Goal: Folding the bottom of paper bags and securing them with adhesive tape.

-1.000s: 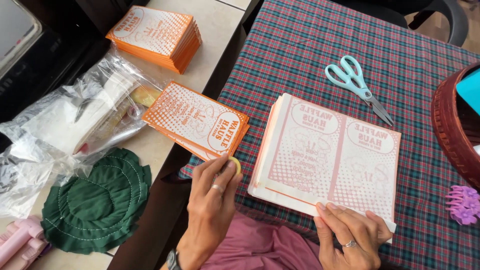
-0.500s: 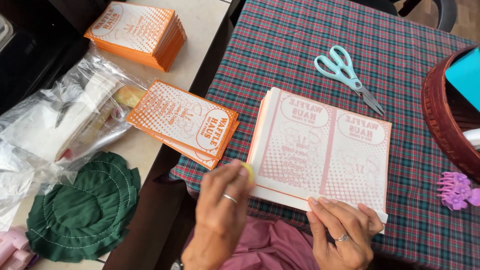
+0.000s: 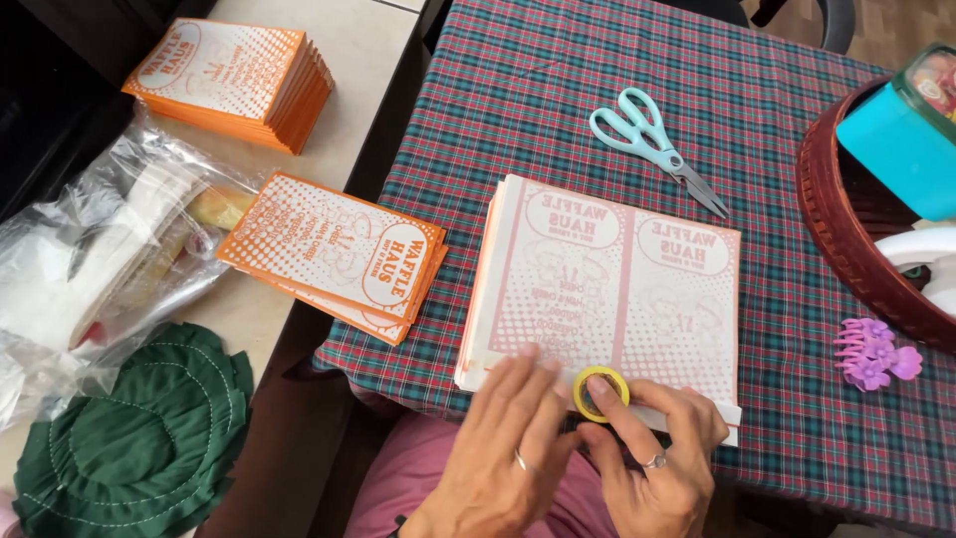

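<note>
Plaid cloth in red and green covers the counter (image 3: 558, 110), which butts against a paler counter top (image 3: 368, 60) on the left. Near its front edge lies a stack of pink printed sheets (image 3: 607, 289), laid flat. Both hands meet at the stack's near edge: the right hand (image 3: 662, 458) pinches a small yellow tape roll (image 3: 600, 393) between thumb and fingers, while the left hand (image 3: 503, 443) lies with fingers spread, its fingertips pressing on the sheets just beside the roll. Pale blue scissors (image 3: 652, 144) lie beyond the stack, well apart. Orange printed packets (image 3: 339, 254) overlap the cloth's left edge, a second orange pile (image 3: 234, 80) sits farther back, and a purple hair clip (image 3: 876, 354) lies at right.
</note>
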